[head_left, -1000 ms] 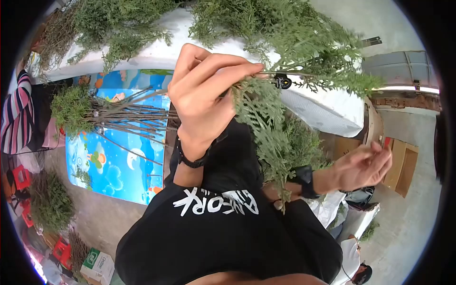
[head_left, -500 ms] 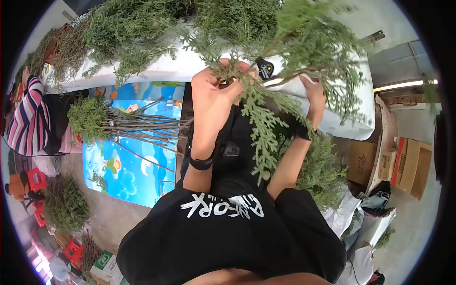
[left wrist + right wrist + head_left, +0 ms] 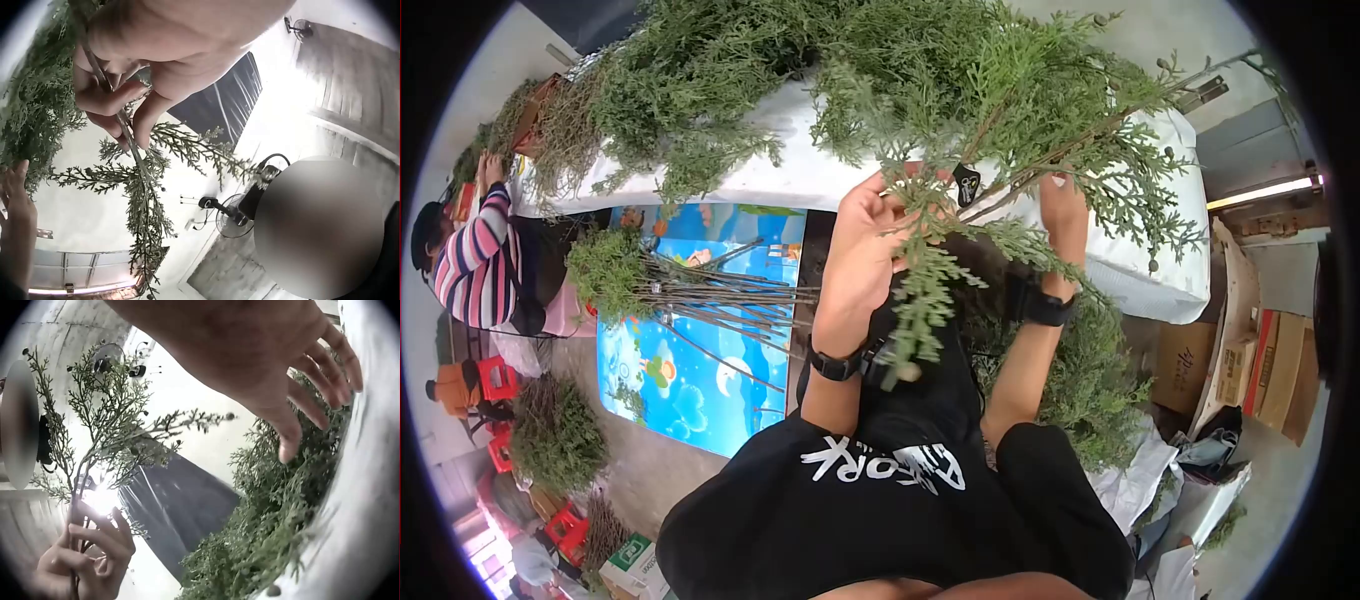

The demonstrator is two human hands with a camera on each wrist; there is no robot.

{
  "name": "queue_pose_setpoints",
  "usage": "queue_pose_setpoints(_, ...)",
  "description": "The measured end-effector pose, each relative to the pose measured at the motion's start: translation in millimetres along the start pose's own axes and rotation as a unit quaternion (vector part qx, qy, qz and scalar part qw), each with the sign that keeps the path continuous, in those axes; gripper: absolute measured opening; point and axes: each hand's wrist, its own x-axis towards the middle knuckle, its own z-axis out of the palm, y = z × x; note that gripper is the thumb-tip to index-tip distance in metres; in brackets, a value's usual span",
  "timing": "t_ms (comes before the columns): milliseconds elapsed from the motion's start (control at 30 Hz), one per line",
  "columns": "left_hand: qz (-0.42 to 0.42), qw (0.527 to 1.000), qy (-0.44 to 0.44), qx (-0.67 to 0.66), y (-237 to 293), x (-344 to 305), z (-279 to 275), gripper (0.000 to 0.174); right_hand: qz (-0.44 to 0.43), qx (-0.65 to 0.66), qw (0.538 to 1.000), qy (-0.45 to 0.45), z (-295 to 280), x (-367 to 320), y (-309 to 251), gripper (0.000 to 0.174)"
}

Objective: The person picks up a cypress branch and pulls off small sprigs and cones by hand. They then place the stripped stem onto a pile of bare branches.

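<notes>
- The left hand point(image 3: 860, 255) holds a green branch point(image 3: 925, 285); its thumb and fingers are clamped on the thin stem, which the left wrist view shows well.
- This branch is in front of the white counter point(image 3: 800, 125) (some leaves hang down past the hand, and stems reach to the right).
- The right hand point(image 3: 1063, 220) is near these stems, with its fingers apart; whether it touches any leaf, I cannot tell.
- A heap of green cuttings point(image 3: 700, 90) lies along the white counter.
- On a blue counter point(image 3: 640, 400) (printed with pictures) lies a bundle of sticks point(image 3: 725, 290), leafy at one end.
- A person in a striped top point(image 3: 475, 265) is at the far left.
</notes>
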Motion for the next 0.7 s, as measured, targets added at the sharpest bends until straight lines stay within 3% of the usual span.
queue_pose_setpoints(33,0.008,1.0,-0.006,-0.003,-1.6,3.2,-1.0,0.041,-0.022,-0.01,1.0,0.015,2.2,-2.0,-7.5,0.043)
queue_pose_setpoints(133,0.016,1.0,-0.001,-0.013,-2.5,6.4,-6.0,0.043,0.092,0.084,0.991,-0.049,4.9,-8.2,-40.9,0.043)
queue_pose_setpoints(200,0.0,0.999,0.025,-0.021,1.6,4.8,-3.8,0.046,0.098,0.138,0.986,0.006,29.4,-19.8,-39.8,0.041)
queue_pose_setpoints(333,-0.034,0.996,0.078,-0.038,15.8,8.3,1.0,0.056,0.149,0.21,0.966,-0.012,28.3,-28.7,-57.8,0.037)
queue_pose_setpoints(400,-0.038,0.995,0.083,-0.032,17.7,11.4,-5.5,0.058,0.117,0.151,0.981,-0.034,27.8,-23.0,-64.4,0.033)
queue_pose_setpoints(533,-0.032,0.995,0.085,-0.039,17.8,12.8,-14.2,0.057,-0.073,-0.109,0.991,-0.034,58.2,-24.5,-49.2,0.027)
queue_pose_setpoints(600,-0.025,0.995,0.088,-0.049,20.9,14.0,-13.2,0.055,-0.045,0.107,0.993,-0.011,43.9,-27.3,-59.6,0.024)
queue_pose_setpoints(700,-0.012,0.996,0.086,-0.037,24.3,10.6,-16.0,0.046,0.026,0.35,0.936,-0.044,19.6,-22.9,-84.4,0.023)
